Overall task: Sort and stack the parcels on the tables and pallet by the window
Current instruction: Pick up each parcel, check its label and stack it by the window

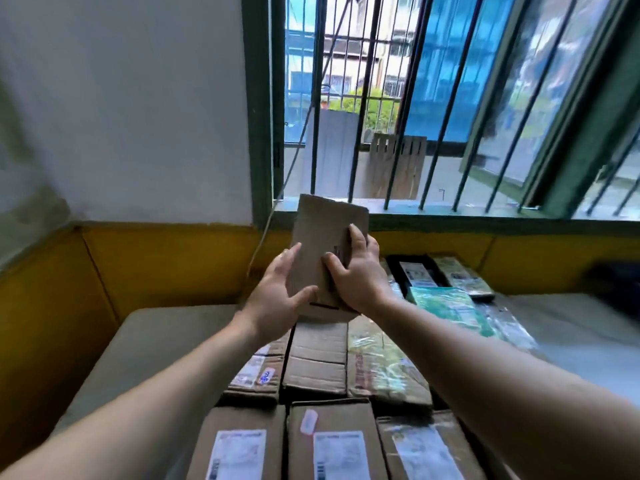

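A flat brown cardboard parcel [323, 233] is held upright in the air in front of the window. My left hand [277, 296] grips its lower left edge, thumb across the front. My right hand [356, 271] grips its right side, fingers wrapped over the edge. Below the hands lie rows of cardboard boxes [317, 362] with white shipping labels, the nearest row [332, 445] at the bottom of the view. To the right are bagged parcels, one green [446, 306], one black [412, 271].
The parcels rest on a pale grey table [149, 341] running left and right. A yellow-painted lower wall [156, 265] stands behind it. The barred window [415, 109] with a green frame is straight ahead, a cord [266, 223] hanging at its left edge.
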### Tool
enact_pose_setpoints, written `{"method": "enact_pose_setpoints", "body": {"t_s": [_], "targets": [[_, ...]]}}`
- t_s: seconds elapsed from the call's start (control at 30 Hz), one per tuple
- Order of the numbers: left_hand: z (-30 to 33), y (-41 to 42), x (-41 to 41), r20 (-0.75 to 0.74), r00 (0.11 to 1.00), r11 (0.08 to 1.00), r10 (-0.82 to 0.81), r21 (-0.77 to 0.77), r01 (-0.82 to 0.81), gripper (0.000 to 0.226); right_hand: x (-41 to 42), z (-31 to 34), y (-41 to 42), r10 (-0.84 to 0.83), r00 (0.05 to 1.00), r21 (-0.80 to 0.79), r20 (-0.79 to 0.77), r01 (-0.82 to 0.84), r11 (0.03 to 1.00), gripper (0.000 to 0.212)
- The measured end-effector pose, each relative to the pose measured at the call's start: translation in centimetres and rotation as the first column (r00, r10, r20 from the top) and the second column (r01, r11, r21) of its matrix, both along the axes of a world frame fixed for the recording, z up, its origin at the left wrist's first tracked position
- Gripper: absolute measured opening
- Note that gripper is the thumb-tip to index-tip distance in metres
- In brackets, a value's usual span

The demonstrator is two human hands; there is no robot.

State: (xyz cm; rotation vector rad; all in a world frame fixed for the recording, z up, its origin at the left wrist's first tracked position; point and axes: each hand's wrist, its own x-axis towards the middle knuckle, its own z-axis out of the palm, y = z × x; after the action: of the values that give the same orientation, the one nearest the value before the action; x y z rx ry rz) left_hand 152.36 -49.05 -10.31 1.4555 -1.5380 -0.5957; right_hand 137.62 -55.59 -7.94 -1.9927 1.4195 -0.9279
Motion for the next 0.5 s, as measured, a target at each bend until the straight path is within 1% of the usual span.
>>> {"method": "enact_pose_setpoints", "body": {"t_s": [0.13, 0.23, 0.3, 0.4, 0.5], "targets": [[1.9, 1.7, -4.5, -0.083, 0.988, 0.992, -0.127, -0.011, 0.126, 0.076, -5.6, 1.8, 3.5, -0.094, 0.994, -0.061, 0.062, 0.098, 0.993, 0.073], [2.9, 2.0, -9.2, -0.122, 0.970, 0.977, -0.210, -0.047, 0.206, 0.074, -10.9, 2.9, 5.5, -0.183, 0.972, -0.116, 0.144, 0.201, 0.973, 0.080], [3.5, 2.1, -12.9, -0.133, 0.957, 0.966, -0.259, -0.059, 0.253, 0.076, -14.9, 3.4, 6.8, -0.258, 0.947, -0.120, 0.193, 0.284, 0.951, 0.083], [4.0, 2.2, -20.1, -0.126, 0.924, 0.933, -0.360, -0.037, 0.359, 0.090, -22.4, 3.9, 8.9, -0.348, 0.907, -0.071, 0.237, 0.373, 0.925, 0.086], [4.2, 2.6, -29.5, -0.117, 0.861, 0.868, -0.495, -0.009, 0.497, 0.103, -31.8, 4.4, 11.5, -0.421, 0.873, -0.058, 0.246, 0.447, 0.893, 0.087]]}}
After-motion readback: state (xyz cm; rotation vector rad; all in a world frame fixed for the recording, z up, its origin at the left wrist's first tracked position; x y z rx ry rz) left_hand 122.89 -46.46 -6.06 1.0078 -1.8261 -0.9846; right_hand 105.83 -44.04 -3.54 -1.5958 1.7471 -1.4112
